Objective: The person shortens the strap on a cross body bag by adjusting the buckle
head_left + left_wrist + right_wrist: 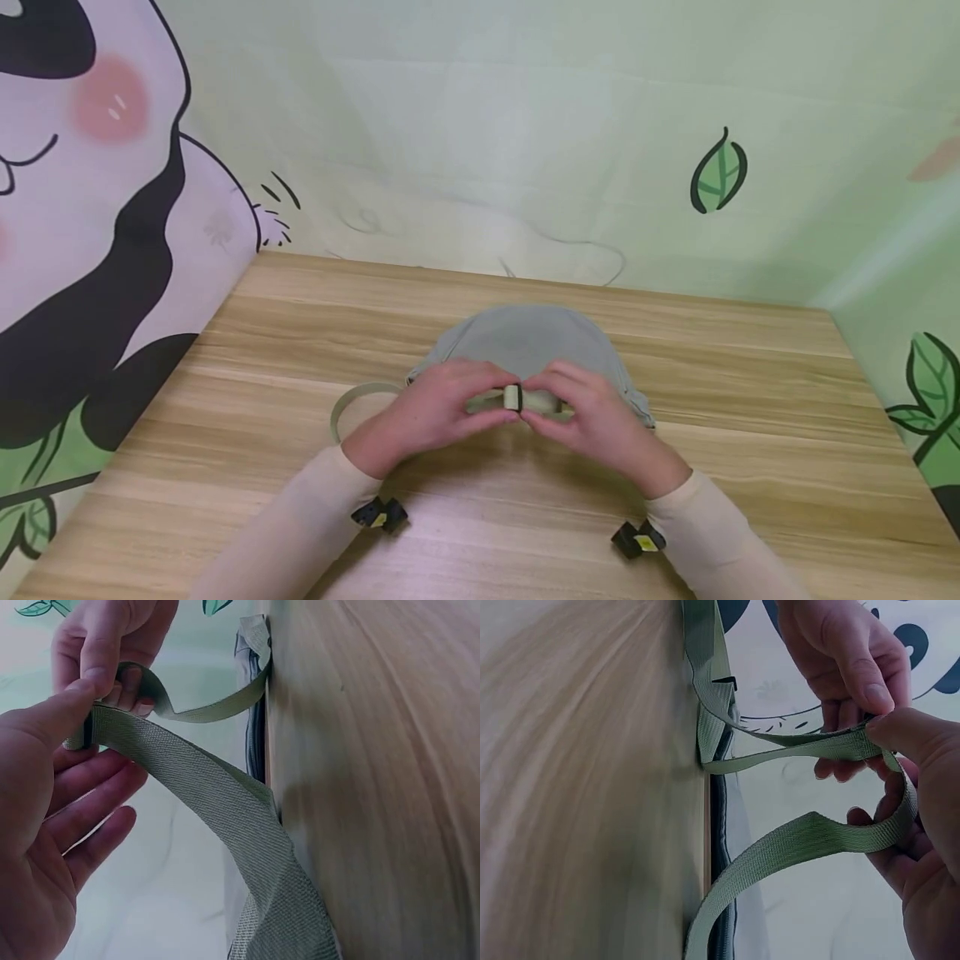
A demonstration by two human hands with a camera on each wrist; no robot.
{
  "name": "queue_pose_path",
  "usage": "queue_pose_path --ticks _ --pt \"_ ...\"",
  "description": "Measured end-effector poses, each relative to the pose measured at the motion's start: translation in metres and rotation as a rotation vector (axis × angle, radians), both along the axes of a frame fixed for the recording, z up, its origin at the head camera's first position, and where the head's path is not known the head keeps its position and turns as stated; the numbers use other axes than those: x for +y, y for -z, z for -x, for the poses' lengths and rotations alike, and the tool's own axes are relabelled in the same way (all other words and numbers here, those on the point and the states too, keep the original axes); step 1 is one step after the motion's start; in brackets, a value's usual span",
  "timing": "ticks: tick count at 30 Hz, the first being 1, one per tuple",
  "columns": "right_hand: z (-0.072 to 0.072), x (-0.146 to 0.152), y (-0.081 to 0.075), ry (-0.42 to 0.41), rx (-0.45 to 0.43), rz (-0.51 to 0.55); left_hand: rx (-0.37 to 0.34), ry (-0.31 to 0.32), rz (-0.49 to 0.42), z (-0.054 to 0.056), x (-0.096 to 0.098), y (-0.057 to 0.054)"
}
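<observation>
A grey fabric bag (532, 333) with a zipper lies on the wooden table, in front of both hands in the head view. My left hand (438, 404) and right hand (592, 408) meet over its near edge. Between their fingertips is a narrow black slider buckle (519, 397), threaded with a grey-green webbing strap (202, 780). Thumb and finger of the left hand pinch the strap at the buckle from one side. From the other side the right hand pinches it, with a loop of webbing (900, 817) running past its fingers.
A loose curve of the strap (337, 408) lies left of the left forearm. The wooden table (750, 500) meets printed wall sheets (450, 125) at the back and sides. Small black devices (381, 515) sit at both wrists.
</observation>
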State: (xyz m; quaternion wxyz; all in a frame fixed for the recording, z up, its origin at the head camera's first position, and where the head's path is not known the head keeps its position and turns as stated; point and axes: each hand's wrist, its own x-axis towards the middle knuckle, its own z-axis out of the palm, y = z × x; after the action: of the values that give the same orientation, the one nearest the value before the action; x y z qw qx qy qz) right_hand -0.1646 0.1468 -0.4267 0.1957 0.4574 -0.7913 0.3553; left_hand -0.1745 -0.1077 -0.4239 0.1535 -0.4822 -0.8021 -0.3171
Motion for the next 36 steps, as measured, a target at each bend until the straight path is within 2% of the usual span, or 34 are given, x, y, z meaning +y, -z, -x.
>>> queue_pose_path --ticks 6,15,24,30,36 --pt "-0.001 0.004 0.001 0.025 -0.07 0.024 -0.045 -0.003 -0.026 0.0 -0.005 -0.001" --pt "0.003 0.009 0.003 -0.022 0.037 0.092 -0.101 -0.028 -0.025 0.0 -0.012 -0.001" --pt "0.002 0.006 0.006 -0.03 -0.018 0.092 -0.183 -0.024 0.005 -0.001 -0.01 -0.001" --pt "0.001 0.001 0.01 -0.053 -0.05 0.13 -0.175 0.009 -0.002 0.0 -0.005 -0.001" --pt "-0.001 -0.001 0.01 -0.043 -0.092 0.111 -0.18 -0.002 -0.013 -0.001 -0.003 -0.001"
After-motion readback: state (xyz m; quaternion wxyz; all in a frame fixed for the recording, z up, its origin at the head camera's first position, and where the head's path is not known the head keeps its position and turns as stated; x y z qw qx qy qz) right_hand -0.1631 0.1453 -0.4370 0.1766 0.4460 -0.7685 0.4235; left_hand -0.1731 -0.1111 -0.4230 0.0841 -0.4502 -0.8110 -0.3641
